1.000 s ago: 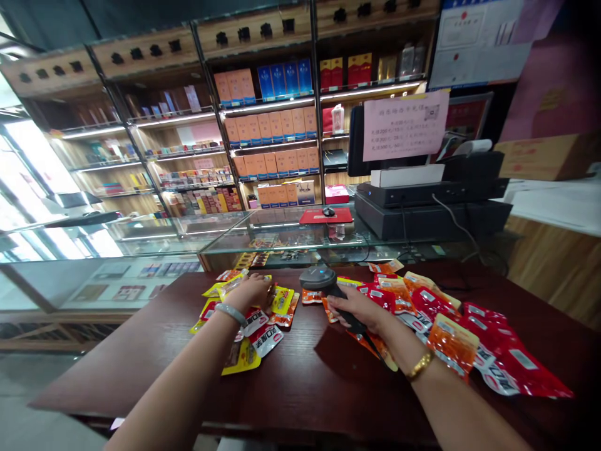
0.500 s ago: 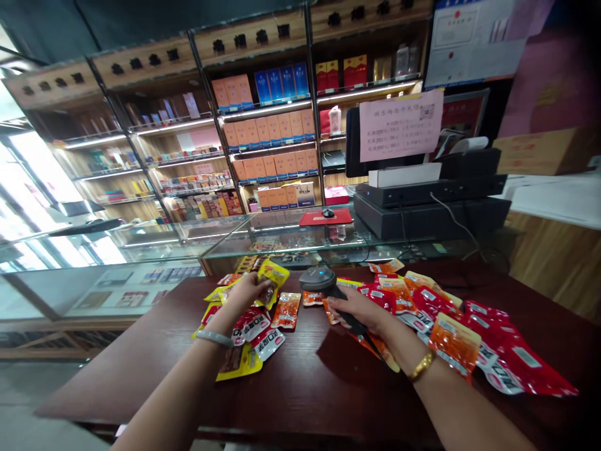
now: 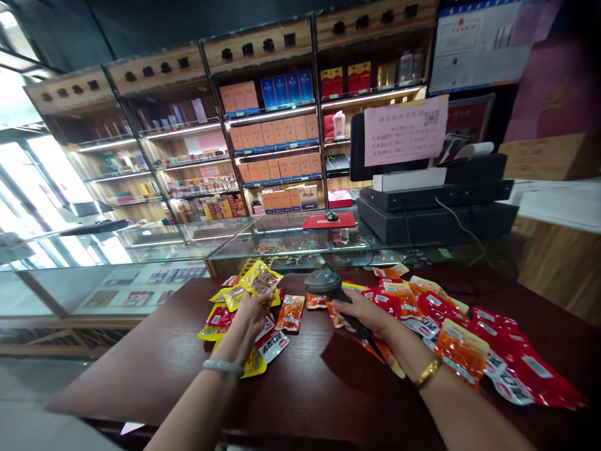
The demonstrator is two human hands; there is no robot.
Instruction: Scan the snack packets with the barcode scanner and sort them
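My left hand [image 3: 251, 311] holds a yellow snack packet [image 3: 261, 279] lifted off the dark wooden table [image 3: 305, 382], its face tilted up. Under that hand lies a loose heap of yellow and red packets [image 3: 225, 316]. My right hand [image 3: 364, 311] grips a black handheld barcode scanner [image 3: 323, 283], whose head points toward the lifted packet. An orange packet [image 3: 291, 312] lies flat between the two hands. A bracelet sits on each wrist.
A spread of red and orange packets [image 3: 469, 338] covers the table's right side. Behind it a glass display counter [image 3: 282, 241] carries a cash register with monitor [image 3: 422, 188] and a red mouse pad [image 3: 328, 219]. Shelves of boxed goods [image 3: 272, 138] line the back wall.
My left hand picked a yellow packet out of the heap, raised it and turned it toward the scanner. My right hand kept hold of the scanner, barely moving.
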